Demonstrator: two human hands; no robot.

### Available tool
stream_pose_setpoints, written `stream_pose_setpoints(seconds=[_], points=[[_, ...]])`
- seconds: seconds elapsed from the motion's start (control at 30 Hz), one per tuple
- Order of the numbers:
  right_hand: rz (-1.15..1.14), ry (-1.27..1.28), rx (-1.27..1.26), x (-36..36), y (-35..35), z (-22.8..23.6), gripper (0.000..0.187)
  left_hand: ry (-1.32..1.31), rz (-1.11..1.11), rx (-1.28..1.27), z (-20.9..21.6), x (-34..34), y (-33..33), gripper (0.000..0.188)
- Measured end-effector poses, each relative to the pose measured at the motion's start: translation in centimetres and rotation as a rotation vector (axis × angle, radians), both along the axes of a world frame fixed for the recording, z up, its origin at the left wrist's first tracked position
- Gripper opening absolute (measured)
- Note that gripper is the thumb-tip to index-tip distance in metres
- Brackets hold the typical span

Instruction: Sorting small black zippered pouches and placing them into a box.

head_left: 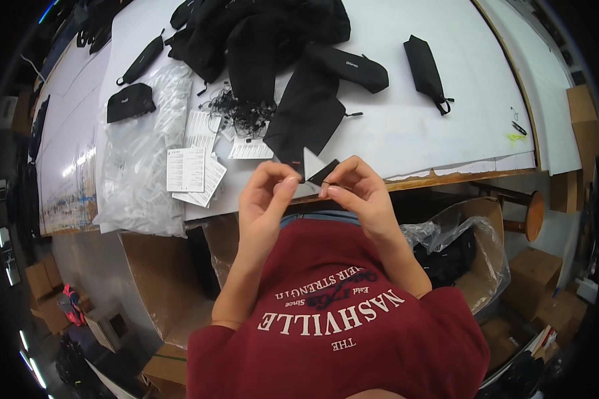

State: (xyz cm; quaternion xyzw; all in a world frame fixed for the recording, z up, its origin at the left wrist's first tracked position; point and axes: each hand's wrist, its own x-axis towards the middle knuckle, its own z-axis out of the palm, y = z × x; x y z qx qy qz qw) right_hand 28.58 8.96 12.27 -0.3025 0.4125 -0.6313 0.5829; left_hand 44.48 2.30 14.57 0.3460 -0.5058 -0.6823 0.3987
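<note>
center of frame: two bare hands close together above the near edge of a white table (439, 143). right hand (359, 193) pinching a small dark tag (323, 172) between thumb and forefinger, a white triangular corner showing just beside it. left hand (267, 196) with thumb and forefinger drawn together near the same tag; what they grasp, if anything, i cannot tell. just above the hands, a large black pouch (306, 123) lies slanting on the table. left of center, a tangle of black cords (239, 112), with printed white cards (186, 170) below and left of it. at left, a clear plastic bag (143, 166), a small black case (130, 102) on its upper part. top center, a heap of black pouches (246, 30). upper right, one black pouch (424, 70) lies apart. far right of table, small dark snips (519, 128).
</note>
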Motion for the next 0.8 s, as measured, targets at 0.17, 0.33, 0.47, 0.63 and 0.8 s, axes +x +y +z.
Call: stream_pose_setpoints(seconds=[0.17,0.33,0.47,0.63,0.8], points=[[-0.029,-0.146,0.103,-0.2,0.0,0.0,0.01,-0.116,-0.004,-0.025,-0.8,-0.2,0.3,0.008],[-0.114,-0.094,0.122,0.3,0.1,-0.9,0.01,-0.228,0.029,-0.036,-0.6,-0.2,0.7,0.009],[-0.111,-0.124,0.169,1.0,0.2,-1.4,0.012,-0.242,0.058,-0.037,-0.6,-0.7,1.0,0.01],[-0.121,-0.136,0.149,1.5,0.0,-1.3,0.011,-0.189,0.109,0.002,-1.3,-0.9,1.0,0.01],[-0.138,-0.138,0.149,1.9,-0.2,-0.7,0.011,-0.157,0.158,0.009,-1.9,-1.2,1.1,0.01]])
